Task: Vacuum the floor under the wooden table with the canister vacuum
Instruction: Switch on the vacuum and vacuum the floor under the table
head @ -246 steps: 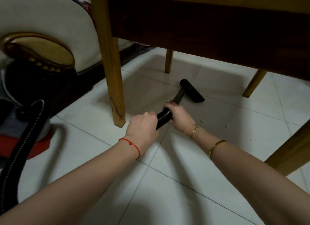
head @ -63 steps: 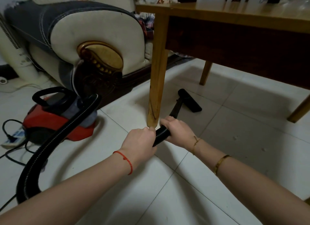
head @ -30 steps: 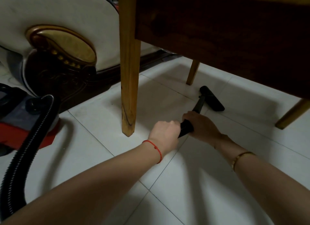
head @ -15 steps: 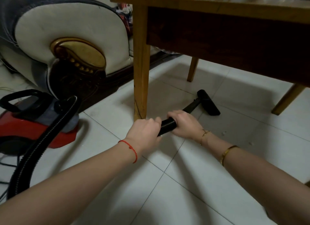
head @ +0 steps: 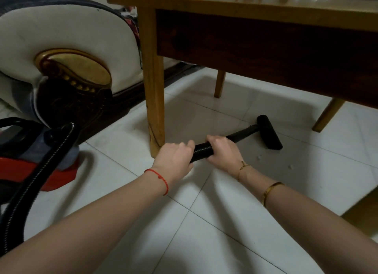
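Gripping the ribbed black hose (head: 201, 153) with both hands, a person works the canister vacuum (head: 30, 163) low beside the wooden worktop (head: 245, 10). The left hand (head: 173, 160) wraps the hose just in front of the worktop's near leg (head: 154, 79), while the right hand (head: 222, 152) curls round it further along, where the black wand (head: 242, 133) begins. The wand runs under the worktop to a flat black floor nozzle (head: 269, 135) resting on the white tiled floor (head: 204, 232) between the legs. A few pale crumbs (head: 259, 157) lie on the tiles just beside the nozzle. Left of the near leg, the red canister sits on the floor with its hose looping up, and a cream sofa arm (head: 61, 38) with gilt trim stands close behind it.
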Motion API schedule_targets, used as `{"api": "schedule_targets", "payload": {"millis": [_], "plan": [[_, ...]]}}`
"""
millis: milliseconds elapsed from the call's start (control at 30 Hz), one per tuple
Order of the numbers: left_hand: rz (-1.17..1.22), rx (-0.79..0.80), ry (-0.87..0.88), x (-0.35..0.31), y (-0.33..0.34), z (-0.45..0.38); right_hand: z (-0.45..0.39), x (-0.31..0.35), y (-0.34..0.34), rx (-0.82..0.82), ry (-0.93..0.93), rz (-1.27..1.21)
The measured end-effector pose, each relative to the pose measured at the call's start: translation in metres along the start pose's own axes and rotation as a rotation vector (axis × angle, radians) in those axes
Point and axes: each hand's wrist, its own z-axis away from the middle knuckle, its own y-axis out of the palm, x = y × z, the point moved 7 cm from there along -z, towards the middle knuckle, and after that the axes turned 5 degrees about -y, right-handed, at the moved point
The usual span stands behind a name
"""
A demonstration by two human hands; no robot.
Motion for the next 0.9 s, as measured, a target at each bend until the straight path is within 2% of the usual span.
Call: {"api": "schedule_targets", "payload": {"millis": [267, 433, 633, 900], "plan": [[0.027, 0.029, 0.111, -0.083, 0.014, -0.055, 0.033, -0.100, -0.007, 0.003, 0.172, 0.048], [0.069, 0.029, 0.140, -0.116, 0.022, -0.078, 0.044, -0.139, -0.010, 0.021, 0.228, 0.058], [0.091, 0.023, 0.118, -0.117, 0.029, -0.088, 0.035, -0.145, -0.009, 0.007, 0.176, 0.056], [0.090, 0.029, 0.023, -0.070, 0.040, -0.077, -0.003, -0.107, 0.014, 0.071, 0.071, -0.010]]}}
